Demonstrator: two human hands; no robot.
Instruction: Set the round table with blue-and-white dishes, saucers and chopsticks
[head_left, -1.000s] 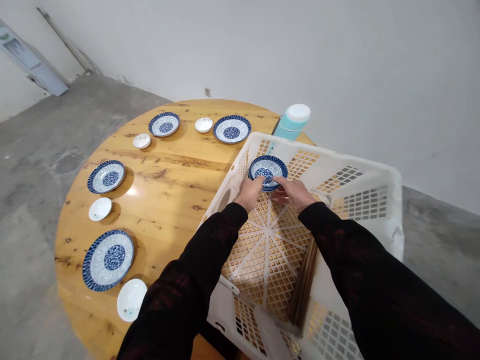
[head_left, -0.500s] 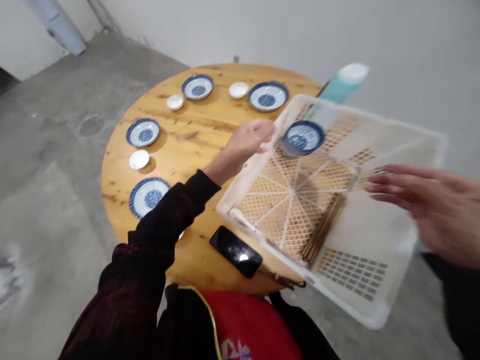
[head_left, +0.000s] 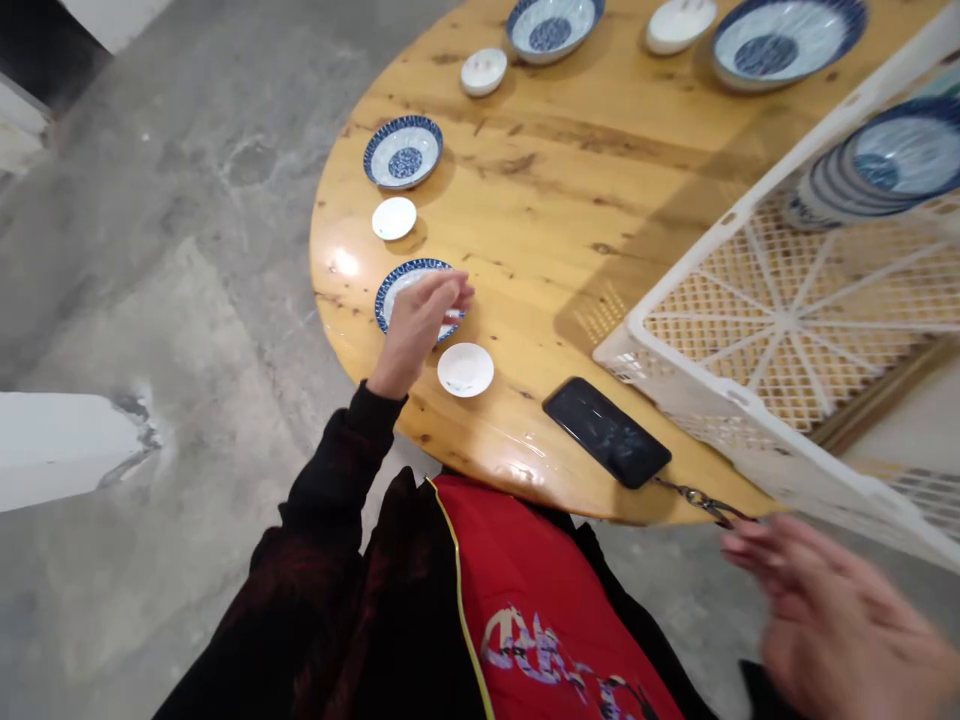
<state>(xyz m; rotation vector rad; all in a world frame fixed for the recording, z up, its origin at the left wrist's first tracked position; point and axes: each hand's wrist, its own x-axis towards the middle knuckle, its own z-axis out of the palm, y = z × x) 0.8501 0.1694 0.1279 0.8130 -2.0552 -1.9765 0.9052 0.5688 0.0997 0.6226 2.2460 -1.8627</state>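
My left hand (head_left: pixel 416 325) reaches out over a blue-and-white plate (head_left: pixel 397 285) at the near left edge of the round wooden table (head_left: pixel 570 190). Its fingers are loosely curved and hold nothing. A small white dish (head_left: pixel 466 369) lies just to the right of that hand. My right hand (head_left: pixel 832 620) is low at the bottom right, below the table's edge. It is blurred, with the fingers stretched out and nothing in them. A white lattice crate (head_left: pixel 750 420) sits on the table's right side, with a stack of blue-and-white bowls (head_left: pixel 862 170) inside.
A black phone (head_left: pixel 606 432) lies near the table's front edge, with a key clip (head_left: pixel 705 500) beside it. More plates (head_left: pixel 403 152) and a white dish (head_left: pixel 394 217) ring the table. Wooden sticks (head_left: pixel 885 390) lie in the crate. Bare concrete floor is on the left.
My left hand left the crate's rim and moved down-left to the near plate. My right hand dropped away from the crate to below the table. The view swung downward.
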